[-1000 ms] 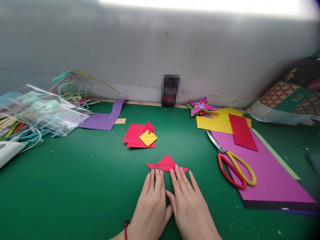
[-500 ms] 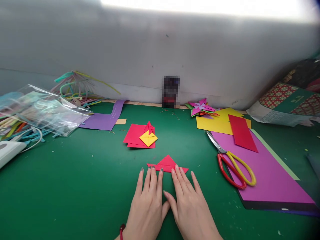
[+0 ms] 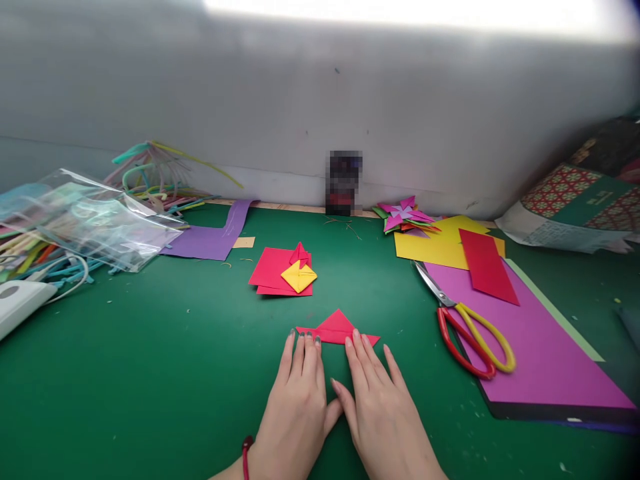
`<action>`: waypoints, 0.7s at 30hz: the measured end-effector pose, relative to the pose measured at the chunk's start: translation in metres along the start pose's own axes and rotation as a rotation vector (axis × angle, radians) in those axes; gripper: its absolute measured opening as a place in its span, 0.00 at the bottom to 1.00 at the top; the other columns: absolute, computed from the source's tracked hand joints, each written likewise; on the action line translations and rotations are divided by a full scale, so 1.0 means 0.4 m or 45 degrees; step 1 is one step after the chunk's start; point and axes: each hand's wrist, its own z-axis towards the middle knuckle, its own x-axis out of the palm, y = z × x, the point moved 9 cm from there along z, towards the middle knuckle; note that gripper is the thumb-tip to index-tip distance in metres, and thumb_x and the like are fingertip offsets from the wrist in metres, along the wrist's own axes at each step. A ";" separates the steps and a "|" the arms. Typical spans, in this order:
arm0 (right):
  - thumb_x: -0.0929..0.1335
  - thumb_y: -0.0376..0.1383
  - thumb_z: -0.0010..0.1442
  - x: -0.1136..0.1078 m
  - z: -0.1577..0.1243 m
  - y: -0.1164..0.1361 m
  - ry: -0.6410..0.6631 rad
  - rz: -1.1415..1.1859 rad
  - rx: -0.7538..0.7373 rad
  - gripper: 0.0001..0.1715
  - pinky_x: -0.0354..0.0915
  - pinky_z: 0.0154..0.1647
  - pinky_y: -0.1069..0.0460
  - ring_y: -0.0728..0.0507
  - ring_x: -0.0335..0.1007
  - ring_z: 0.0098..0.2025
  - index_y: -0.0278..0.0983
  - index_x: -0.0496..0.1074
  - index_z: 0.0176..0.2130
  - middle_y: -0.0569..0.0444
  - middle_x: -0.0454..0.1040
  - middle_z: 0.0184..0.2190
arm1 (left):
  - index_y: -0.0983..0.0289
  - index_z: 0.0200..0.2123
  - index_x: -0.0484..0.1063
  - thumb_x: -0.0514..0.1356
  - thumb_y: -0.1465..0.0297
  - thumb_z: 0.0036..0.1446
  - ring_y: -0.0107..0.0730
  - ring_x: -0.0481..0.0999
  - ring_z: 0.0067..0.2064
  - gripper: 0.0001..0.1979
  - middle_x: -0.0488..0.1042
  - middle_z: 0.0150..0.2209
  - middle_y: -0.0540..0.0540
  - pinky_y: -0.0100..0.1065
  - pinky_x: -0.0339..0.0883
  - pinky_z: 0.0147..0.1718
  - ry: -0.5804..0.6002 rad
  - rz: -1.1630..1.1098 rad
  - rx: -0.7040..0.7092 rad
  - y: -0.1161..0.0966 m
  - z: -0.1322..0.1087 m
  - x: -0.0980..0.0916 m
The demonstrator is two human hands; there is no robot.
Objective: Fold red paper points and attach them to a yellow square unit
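Green matte surface (image 3: 150, 373) fills the near part. On it the left hand (image 3: 299, 407) and the right hand (image 3: 383, 413) lie flat side by side, open, gripping nothing. Their fingertips press the near edge of a folded red paper (image 3: 336, 327) with a pointed top. At right, scissors (image 3: 447, 305) with red and yellow loops lie partly on a smooth magenta sheet (image 3: 540, 360). Farther, a yellow folded diamond (image 3: 299, 276) sits on red squares (image 3: 270, 270). Far left lies a crinkled clear plastic bag (image 3: 90, 220), and a paper pinwheel (image 3: 403, 215) is near the grey wall (image 3: 300, 100).
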 end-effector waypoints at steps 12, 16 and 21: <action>0.56 0.43 0.59 -0.002 -0.001 -0.003 0.013 0.030 -0.018 0.28 0.56 0.52 0.39 0.35 0.53 0.56 0.30 0.60 0.54 0.43 0.57 0.55 | 0.74 0.48 0.66 0.42 0.58 0.57 0.50 0.65 0.51 0.28 0.68 0.48 0.67 0.48 0.58 0.50 0.013 -0.072 0.058 -0.010 -0.019 0.022; 0.56 0.42 0.60 0.002 0.001 -0.001 0.030 0.021 -0.016 0.27 0.56 0.51 0.38 0.35 0.53 0.56 0.29 0.60 0.54 0.42 0.56 0.55 | 0.74 0.48 0.66 0.43 0.59 0.57 0.49 0.65 0.51 0.28 0.69 0.47 0.67 0.49 0.58 0.50 0.066 -0.098 0.062 -0.001 -0.008 0.025; 0.56 0.41 0.60 0.000 0.001 -0.004 0.014 0.023 -0.013 0.27 0.55 0.52 0.38 0.34 0.53 0.56 0.29 0.61 0.53 0.42 0.57 0.55 | 0.74 0.48 0.67 0.44 0.59 0.56 0.49 0.66 0.50 0.27 0.69 0.47 0.67 0.48 0.58 0.50 0.108 -0.107 0.073 -0.001 -0.006 0.026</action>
